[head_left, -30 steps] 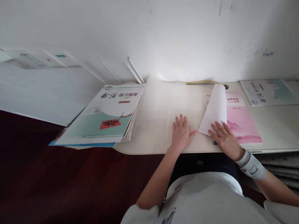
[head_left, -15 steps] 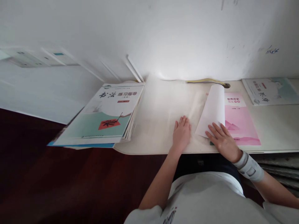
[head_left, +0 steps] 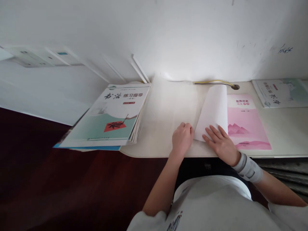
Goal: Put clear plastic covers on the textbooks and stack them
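A curled white sheet [head_left: 211, 107] lies on the desk, its right edge over a pink booklet [head_left: 245, 123] with mountains on the cover. My right hand [head_left: 220, 142], in a grey wrist band, rests with spread, extended fingers on the sheet's lower part. Just left of the sheet's lower corner, my left hand [head_left: 183, 136] is closed with curled fingers against the desk. What it pinches, if anything, is hidden. A faint shine on the desk above the left hand may be a clear film; I cannot tell.
On the left a stack of calligraphy workbooks [head_left: 106, 118] overhangs the white desk's [head_left: 154, 141] rounded edge. Another workbook [head_left: 281, 93] lies at the back right. A yellow cable [head_left: 211, 81] runs along the wall to a cable hole [head_left: 235, 87].
My left hand has gone from flat to curled fingers. The right hand and the white sheet have shifted left, uncovering more of the pink booklet. The view has moved slightly.
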{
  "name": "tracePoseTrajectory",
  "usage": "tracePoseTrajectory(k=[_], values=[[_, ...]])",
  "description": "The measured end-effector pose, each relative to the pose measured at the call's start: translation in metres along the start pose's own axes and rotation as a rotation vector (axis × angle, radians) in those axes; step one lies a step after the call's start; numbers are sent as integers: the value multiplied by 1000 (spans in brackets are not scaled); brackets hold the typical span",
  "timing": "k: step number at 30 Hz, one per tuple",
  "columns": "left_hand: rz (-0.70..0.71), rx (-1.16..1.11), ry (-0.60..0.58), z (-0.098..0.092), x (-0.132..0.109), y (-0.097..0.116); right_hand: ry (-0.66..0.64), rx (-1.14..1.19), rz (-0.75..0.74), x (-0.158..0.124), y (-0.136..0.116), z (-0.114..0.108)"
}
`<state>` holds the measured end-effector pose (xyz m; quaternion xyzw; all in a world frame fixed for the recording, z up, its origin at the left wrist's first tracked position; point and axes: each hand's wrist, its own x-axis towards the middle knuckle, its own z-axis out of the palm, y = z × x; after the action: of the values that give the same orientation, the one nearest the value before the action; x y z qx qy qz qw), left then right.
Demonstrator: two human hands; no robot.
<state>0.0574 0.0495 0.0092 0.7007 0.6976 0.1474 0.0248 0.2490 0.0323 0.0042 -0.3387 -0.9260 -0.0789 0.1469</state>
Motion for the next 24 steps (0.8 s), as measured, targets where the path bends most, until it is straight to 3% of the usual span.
tracePoseTrajectory(k=[3, 8, 12, 14, 17, 19, 22, 24], values=[[-22, 91, 14, -3, 0, 4, 3, -4, -52, 7, -7, 2], [-8, 119, 47, 8, -2, 9, -9, 44, -157, 9, -14, 1], [9, 132, 26, 17, -5, 9, -97, 202, -209, 16, 8, -7], [12, 131, 26, 19, -6, 9, -85, 229, -109, 36, 34, -9], [13, 122, 38, 20, -7, 9, -35, 164, 237, 86, 84, -6], [4, 111, 39, 20, -7, 9, -83, 169, 421, 124, 114, 0], [-12, 83, 38, 20, -6, 10, -175, 189, 552, 165, 142, 10], [-22, 61, 41, 19, -6, 10, -267, 171, 589, 177, 150, 14]])
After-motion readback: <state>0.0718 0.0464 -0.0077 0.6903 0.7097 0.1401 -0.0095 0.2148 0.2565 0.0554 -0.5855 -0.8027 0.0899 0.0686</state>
